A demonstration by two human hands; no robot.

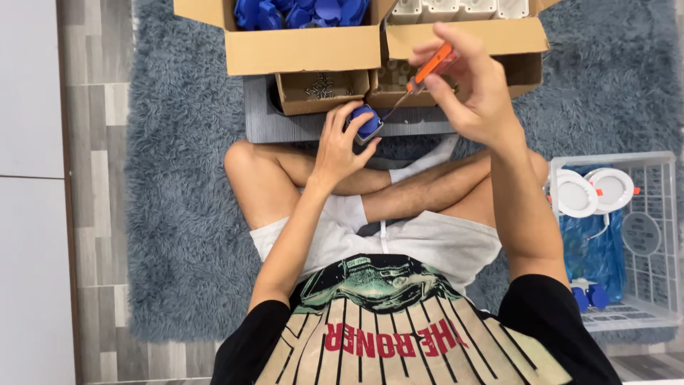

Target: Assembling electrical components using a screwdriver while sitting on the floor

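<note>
A strip of wood-look floor (pixel 92 214) is seen down the left of the frame, and beside it a shaggy blue-grey rug (pixel 178 235) spreads to the right edge — open rug lies left of the crossed legs. At upper centre a low grey tabletop (pixel 299 127) is crowded along its far side by boxes, and only a narrow bare band is left at its near edge.

The left hand (pixel 340 146) is closed around a small blue and grey part (pixel 368 122), held just above the near edge of the tabletop. The right hand (pixel 470 89) is raised to its upper right, fingers pinched shut on an orange-handled screwdriver (pixel 433 65), whose thin shaft slants down to the part.

At the top, an open cardboard box (pixel 303 48) is filled with blue parts; beside it a second box (pixel 463 37) is filled with white ones. Below them a small carton (pixel 320 91) of small metal pieces is seen. At the right edge a white wire basket (pixel 659 235) is set — round white lamps, a blue bag and blue parts lie in it.
</note>
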